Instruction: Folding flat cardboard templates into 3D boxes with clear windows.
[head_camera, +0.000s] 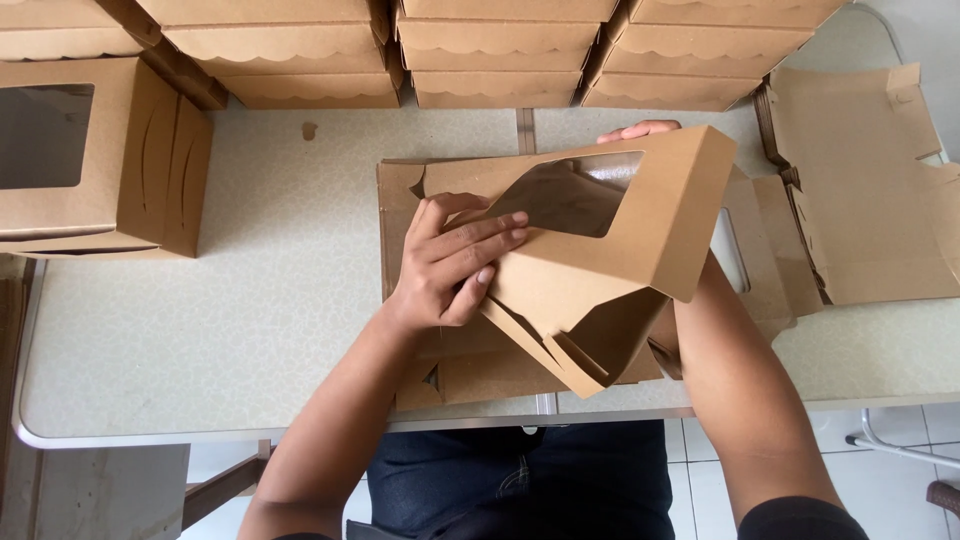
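Observation:
A brown cardboard box with a clear window in its lid is tilted up over the pale table, partly folded, its side flaps hanging loose below. My left hand presses flat on the box's left side, fingers spread across the window edge. My right hand is mostly hidden behind the box; only its fingertips show over the far top edge, gripping it. Under the box lies a flat unfolded box blank.
Finished window boxes are stacked along the far edge, with another at the left. Flat unfolded blanks lie at the right. The table's front edge runs close to my lap.

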